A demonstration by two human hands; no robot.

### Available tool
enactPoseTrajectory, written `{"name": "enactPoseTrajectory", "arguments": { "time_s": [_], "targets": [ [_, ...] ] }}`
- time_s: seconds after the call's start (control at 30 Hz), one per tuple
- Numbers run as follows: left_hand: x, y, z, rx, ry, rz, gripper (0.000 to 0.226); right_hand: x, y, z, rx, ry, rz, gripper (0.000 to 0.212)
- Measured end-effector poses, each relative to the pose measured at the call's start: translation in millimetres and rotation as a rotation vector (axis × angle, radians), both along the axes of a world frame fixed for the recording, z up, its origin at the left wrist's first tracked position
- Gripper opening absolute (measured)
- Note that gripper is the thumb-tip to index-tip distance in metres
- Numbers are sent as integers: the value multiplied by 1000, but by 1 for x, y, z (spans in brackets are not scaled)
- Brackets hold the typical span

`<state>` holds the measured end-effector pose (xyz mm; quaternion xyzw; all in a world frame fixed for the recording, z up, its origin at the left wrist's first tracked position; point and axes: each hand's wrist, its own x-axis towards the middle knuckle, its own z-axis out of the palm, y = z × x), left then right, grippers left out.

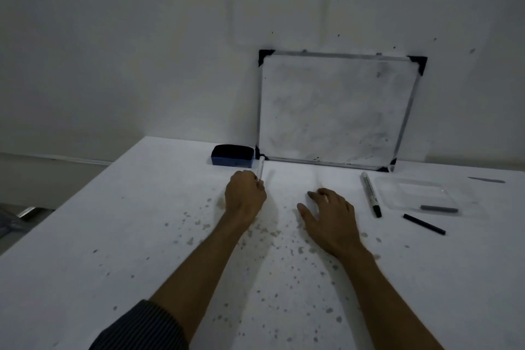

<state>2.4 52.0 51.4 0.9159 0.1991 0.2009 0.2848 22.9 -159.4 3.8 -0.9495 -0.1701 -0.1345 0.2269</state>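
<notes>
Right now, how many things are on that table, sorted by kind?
Whiteboards: 1, the whiteboard leaning on the wall.
Erasers: 1, the blue eraser.
Markers: 2, the white marker held by the left hand, and the second marker lying flat.
Short sticks, pen or cap unclear: 2, the grey stick and the black stick.
Trays: 1, the clear tray.
Total: 7.

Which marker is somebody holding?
The white marker near the blue eraser: the left hand grips its lower end. The other markers lie untouched on the right side of the table.
</notes>
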Motion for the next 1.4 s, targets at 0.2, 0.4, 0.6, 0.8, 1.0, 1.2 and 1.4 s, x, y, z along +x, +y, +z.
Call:
{"name": "enactPoseTrajectory", "arguments": {
  "time_s": [0.2,0.4,0.6,0.8,1.0,1.2,1.4],
  "targets": [
    [17,5,-17,40,-40,27,27,-1,1,0,-55,7,8,84],
    [2,-4,-22,43,-44,19,38,-6,0,9,-38,72,14,80],
    [-32,-43,-17,26,-271,-200,34,-23,-24,41,498,388,98,39],
    [-31,-94,-19,33,-186,-513,35,-25,-78,48,336,114,-129,25],
    [-10,-95,-56,162,-104,-577,58,-14,-87,49,-78,-1,-424,37],
    [-13,-94,-48,115,-122,-584,43,1,-74,36,-43,48,-492,23],
    [-17,-99,-28,-322,-64,-500,39,-23,-71,50,776,312,-400,32]
  ]
}}
